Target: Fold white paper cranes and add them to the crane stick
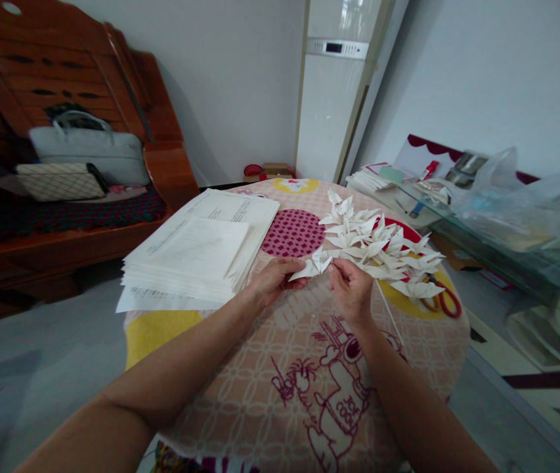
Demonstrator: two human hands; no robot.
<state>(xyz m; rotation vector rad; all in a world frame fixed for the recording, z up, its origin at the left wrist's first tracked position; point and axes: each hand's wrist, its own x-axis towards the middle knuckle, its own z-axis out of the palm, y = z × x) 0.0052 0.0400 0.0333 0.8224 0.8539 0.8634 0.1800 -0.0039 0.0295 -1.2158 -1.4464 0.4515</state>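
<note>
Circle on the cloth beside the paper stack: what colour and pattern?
The circle is dark red with small white checks; head view shows it.

Soft, even daylight fills the room, brightest on the white wall (pixel 240 79) and the glossy standing air conditioner (pixel 331 98). The wooden bench (pixel 87 79) sits dim and slightly blurred, throwing a faint shadow. Wide-angle distortion stretches the edges; the paper flower (pixel 315 265) at centre is sharp.

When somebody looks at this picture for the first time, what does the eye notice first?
The left hand and right hand meet at the centre, holding one white folded paper piece between them. Behind it to the right lies a heap of similar folded pieces; a thick paper stack sits on the left of the table.
</note>
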